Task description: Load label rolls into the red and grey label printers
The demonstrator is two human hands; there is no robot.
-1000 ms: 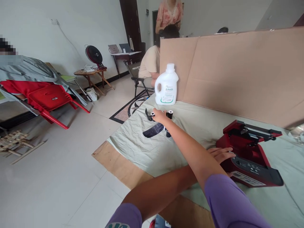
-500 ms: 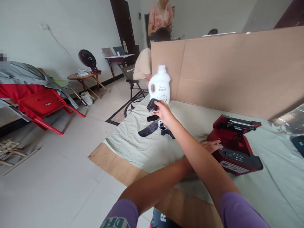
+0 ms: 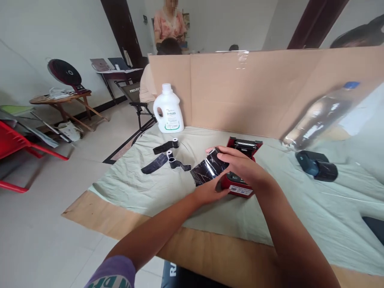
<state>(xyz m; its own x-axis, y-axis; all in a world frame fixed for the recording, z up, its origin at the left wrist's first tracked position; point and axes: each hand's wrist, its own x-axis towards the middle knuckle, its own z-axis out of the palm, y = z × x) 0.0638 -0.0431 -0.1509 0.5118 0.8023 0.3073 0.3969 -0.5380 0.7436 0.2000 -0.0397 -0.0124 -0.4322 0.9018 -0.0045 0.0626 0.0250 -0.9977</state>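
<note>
My right hand holds a roll of glossy black ribbon film with a pale core, its fingers over the top and far end. A wide loose length hangs down from the roll to the left. Below it my left hand has its thumb and fingers spread, against the left front corner of a small red and black label printer; its contact with the film is hard to tell. The printer's lid is up, its inside largely covered by my right hand.
Small black ribbon rolls with loose strips lie left on the pale cloth. Behind them stand a white jug and a cardboard screen. At right are a clear plastic bottle and a dark device. People are beyond the screen.
My right hand has brought the black ribbon roll from the left, near the jug, over to the printer. My arms are no longer crossed. The view has turned right.
</note>
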